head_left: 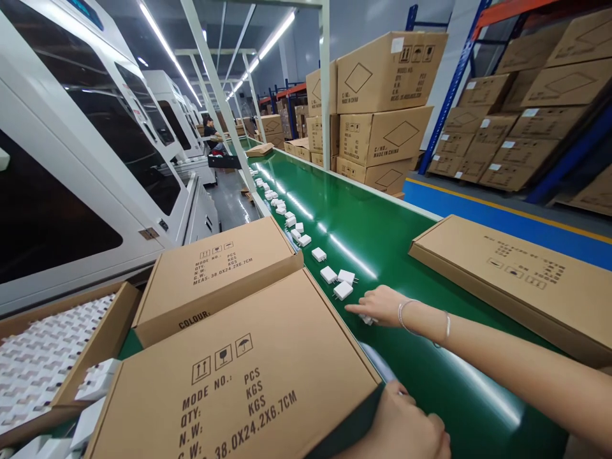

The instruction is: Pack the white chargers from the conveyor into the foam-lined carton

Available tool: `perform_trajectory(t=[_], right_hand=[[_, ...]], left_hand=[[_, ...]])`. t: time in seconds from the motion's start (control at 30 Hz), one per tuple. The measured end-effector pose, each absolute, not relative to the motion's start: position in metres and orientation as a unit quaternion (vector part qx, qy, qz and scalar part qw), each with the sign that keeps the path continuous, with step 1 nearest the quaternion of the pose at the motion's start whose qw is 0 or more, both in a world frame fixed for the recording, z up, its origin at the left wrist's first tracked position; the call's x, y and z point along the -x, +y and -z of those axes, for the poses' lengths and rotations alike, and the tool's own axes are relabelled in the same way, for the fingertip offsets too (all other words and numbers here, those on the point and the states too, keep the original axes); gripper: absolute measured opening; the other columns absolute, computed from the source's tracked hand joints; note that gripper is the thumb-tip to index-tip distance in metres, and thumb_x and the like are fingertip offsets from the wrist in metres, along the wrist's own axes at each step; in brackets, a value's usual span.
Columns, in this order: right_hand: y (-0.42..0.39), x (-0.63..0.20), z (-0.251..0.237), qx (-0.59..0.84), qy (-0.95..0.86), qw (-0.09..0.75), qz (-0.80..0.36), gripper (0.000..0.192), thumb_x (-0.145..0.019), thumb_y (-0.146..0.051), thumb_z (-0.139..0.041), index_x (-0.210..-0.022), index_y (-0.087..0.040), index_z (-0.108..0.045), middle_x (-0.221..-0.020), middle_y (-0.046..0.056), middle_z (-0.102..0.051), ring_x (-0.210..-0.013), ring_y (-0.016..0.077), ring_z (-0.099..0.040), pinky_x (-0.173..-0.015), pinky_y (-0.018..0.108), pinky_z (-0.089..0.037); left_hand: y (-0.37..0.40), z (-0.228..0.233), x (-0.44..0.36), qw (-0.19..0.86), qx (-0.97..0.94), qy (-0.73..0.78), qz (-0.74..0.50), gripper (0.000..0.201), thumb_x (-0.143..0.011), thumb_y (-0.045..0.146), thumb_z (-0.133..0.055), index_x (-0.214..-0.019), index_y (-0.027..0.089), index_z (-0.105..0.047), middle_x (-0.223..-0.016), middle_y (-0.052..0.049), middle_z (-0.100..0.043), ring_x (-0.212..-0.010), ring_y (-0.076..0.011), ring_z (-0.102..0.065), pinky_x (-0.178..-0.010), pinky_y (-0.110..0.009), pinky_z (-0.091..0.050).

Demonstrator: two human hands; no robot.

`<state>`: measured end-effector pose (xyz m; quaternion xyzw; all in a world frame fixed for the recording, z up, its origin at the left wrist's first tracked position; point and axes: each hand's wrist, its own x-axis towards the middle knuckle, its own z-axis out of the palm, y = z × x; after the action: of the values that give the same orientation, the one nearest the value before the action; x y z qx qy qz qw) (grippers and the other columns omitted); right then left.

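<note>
My right hand (380, 306) reaches across the green conveyor belt (382, 229), palm down over a white charger plug of which only a corner shows beneath the fingers. Three more white charger plugs (338, 282) lie just beyond its fingertips. My left hand (404, 430) rests at the bottom edge, against the right corner of a flat cardboard box (239, 376) printed with "MODE NO.". A line of white plugs (287, 217) runs up the belt's left side.
A second flat carton (215, 268) lies behind the first. An open box of packed white plugs (43, 357) sits at the left. Another flat carton (516, 280) lies on the belt's right edge. White machines (86, 146) line the left; stacked cartons (382, 108) stand beyond. A person (209, 127) works far off.
</note>
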<state>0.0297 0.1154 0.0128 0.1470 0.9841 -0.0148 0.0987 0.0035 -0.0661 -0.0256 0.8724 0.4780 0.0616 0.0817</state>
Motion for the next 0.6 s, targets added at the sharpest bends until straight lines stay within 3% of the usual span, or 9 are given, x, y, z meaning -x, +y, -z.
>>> perform_trajectory(t=[0.17,0.33,0.5,0.6], right_hand=[[0.101,-0.060,-0.007,-0.342,0.931,0.006,0.125,0.051,-0.070,-0.028,-0.058,-0.120,-0.023,-0.049,-0.100,0.008,-0.065,-0.085,0.0285,-0.060,-0.062,0.034,-0.043],[0.085,-0.087,0.002,-0.416,0.868,-0.069,0.264,0.050,-0.074,-0.042,-0.053,-0.118,-0.018,-0.047,-0.100,0.008,-0.065,-0.083,0.0219,-0.061,-0.067,0.031,-0.048],[0.043,-0.123,-0.017,-0.409,0.607,-0.212,0.648,0.058,-0.073,-0.047,-0.058,-0.123,-0.023,-0.044,-0.109,0.007,-0.060,-0.090,0.0187,-0.057,-0.070,0.026,-0.048],[0.007,-0.154,-0.038,-0.340,0.454,-0.260,0.781,0.058,-0.068,-0.048,-0.065,-0.122,-0.030,-0.050,-0.100,0.003,-0.061,-0.079,0.0139,-0.055,-0.069,0.022,-0.046]], left_hand=[[-0.069,0.030,-0.003,0.052,-0.869,0.479,-0.114,0.021,-0.075,0.028,-0.051,-0.058,0.017,-0.056,-0.048,0.000,-0.060,-0.047,-0.0123,-0.054,-0.064,-0.033,-0.033],[-0.072,0.036,-0.002,0.047,-0.861,0.487,-0.142,0.022,-0.077,0.028,-0.048,-0.060,0.016,-0.054,-0.051,0.001,-0.061,-0.049,-0.0114,-0.054,-0.066,-0.033,-0.034],[-0.073,0.038,0.001,0.073,-0.848,0.494,-0.175,0.020,-0.079,0.030,-0.046,-0.064,0.017,-0.054,-0.060,0.000,-0.063,-0.058,-0.0131,-0.056,-0.069,-0.033,-0.035],[-0.071,0.029,0.003,0.111,-0.825,0.523,-0.183,0.016,-0.080,0.024,-0.045,-0.069,0.018,-0.054,-0.067,0.000,-0.064,-0.065,-0.0139,-0.056,-0.065,-0.029,-0.036]])
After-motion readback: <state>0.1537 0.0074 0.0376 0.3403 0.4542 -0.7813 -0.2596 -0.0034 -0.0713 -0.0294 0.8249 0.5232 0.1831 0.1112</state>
